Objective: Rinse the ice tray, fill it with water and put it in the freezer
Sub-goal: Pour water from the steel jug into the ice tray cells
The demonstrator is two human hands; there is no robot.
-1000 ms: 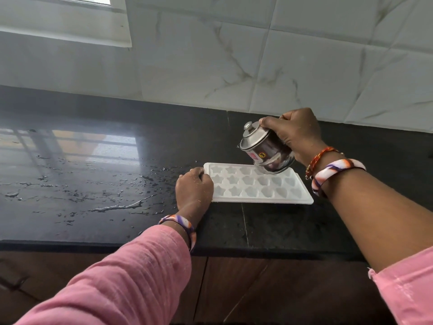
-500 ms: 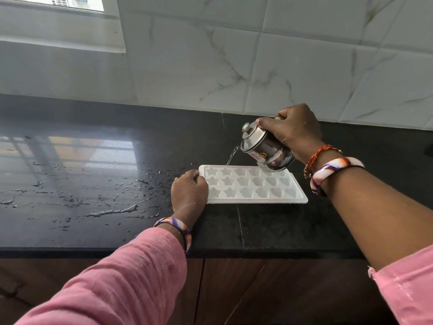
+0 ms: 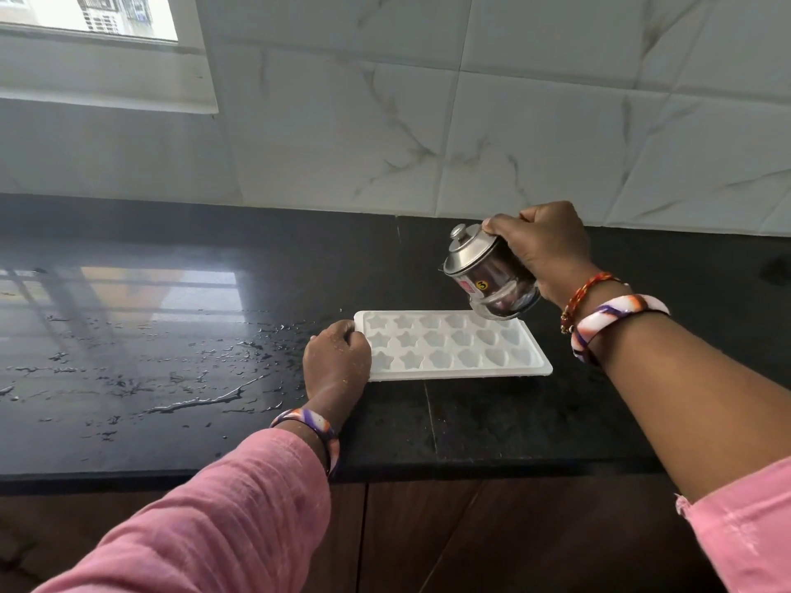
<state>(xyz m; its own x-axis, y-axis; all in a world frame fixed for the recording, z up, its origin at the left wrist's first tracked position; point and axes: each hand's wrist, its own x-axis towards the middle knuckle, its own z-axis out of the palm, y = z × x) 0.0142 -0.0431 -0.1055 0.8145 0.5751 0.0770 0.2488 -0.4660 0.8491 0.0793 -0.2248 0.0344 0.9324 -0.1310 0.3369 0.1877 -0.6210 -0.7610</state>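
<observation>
We see a black tabletop (image 3: 492,425) running the full width, glossy, with white marble-look wall tiles (image 3: 513,122) behind it and a window (image 3: 90,15) at the upper left. Dark wood cabinet fronts (image 3: 471,537) sit under the tabletop edge. Water splashes (image 3: 184,378) are spread over the tabletop to the left of the left fingers.

The tray (image 3: 453,346) lies flat on the tabletop between the two hands, white, long side toward us, with star and heart shaped cells. We can't tell whether the cells hold water.

Left hand (image 3: 336,361): fingers curled over the tray's left end, gripping its rim, wrist resting low near the tabletop. Pink sleeve (image 3: 222,515) and a striped bangle at that wrist.

Right hand (image 3: 541,246): fingers clenched around a small steel pot (image 3: 490,276) with a knobbed lid, held in the air above the tray's far right corner, well right of the left fingers. The pot is tilted, lid end pointing left and up, base down toward the tray. It looks just clear of the tray, though contact at the base is hard to judge. Red and yellow stickers sit on its side. No stream is visible from it.

Right wrist carries a thick striped bangle (image 3: 616,318) and a red-orange thread band (image 3: 586,293) just beside it.
</observation>
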